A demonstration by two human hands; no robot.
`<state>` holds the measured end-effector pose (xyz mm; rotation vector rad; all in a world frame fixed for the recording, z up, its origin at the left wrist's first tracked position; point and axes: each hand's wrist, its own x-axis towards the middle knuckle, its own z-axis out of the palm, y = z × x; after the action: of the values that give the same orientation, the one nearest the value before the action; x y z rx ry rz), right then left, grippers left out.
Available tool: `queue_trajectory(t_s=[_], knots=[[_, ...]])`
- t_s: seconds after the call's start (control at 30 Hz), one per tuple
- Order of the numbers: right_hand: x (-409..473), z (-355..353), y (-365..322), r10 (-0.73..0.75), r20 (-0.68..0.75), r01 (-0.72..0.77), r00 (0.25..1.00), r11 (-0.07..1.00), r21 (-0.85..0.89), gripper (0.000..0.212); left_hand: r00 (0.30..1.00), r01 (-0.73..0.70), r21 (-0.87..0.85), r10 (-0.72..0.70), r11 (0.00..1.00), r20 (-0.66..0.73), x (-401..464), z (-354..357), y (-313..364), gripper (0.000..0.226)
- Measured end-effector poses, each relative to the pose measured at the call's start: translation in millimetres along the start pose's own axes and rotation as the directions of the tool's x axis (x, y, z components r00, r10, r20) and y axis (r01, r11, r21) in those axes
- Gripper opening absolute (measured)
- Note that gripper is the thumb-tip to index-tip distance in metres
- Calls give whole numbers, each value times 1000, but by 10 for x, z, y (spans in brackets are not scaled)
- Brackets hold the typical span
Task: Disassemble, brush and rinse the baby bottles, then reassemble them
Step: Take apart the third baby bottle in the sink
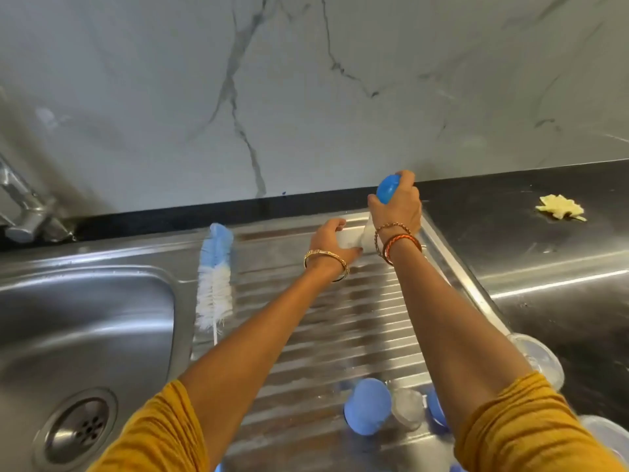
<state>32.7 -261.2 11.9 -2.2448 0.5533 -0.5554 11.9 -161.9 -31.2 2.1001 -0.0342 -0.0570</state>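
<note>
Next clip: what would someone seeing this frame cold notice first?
Two outstretched arms in mustard sleeves meet at the far end of the ribbed draining board, where the right hand grips the blue cap of a baby bottle and the left hand holds its pale body. A blue and white bottle brush lies beside the sink basin. More blue caps and clear parts sit blurred near the front edge.
</note>
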Motion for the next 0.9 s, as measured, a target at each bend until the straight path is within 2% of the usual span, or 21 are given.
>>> queue_trajectory(t_s=[0.27,0.47,0.67,0.77,0.9], knots=[[-294,-205,-295,-111,-32,114,993,983,143,52,994,-97,-6,96,995,-41,-226,-149,92,70],[-958,-430,-802,-222,39,203,974,940,274,55,945,-222,84,236,971,-227,-674,-724,103,74],[-1717,-269,-1267,-315,193,240,929,911,335,60,884,-216,139,254,966,-393,-1257,-1512,-290,64],[-2095,-83,-1429,-341,289,222,895,901,374,60,893,-130,235,217,963,-395,-1522,-1936,-583,63],[-2604,281,-1522,-342,420,172,841,904,391,49,924,0,379,146,925,-355,-1808,-2450,-1091,66]])
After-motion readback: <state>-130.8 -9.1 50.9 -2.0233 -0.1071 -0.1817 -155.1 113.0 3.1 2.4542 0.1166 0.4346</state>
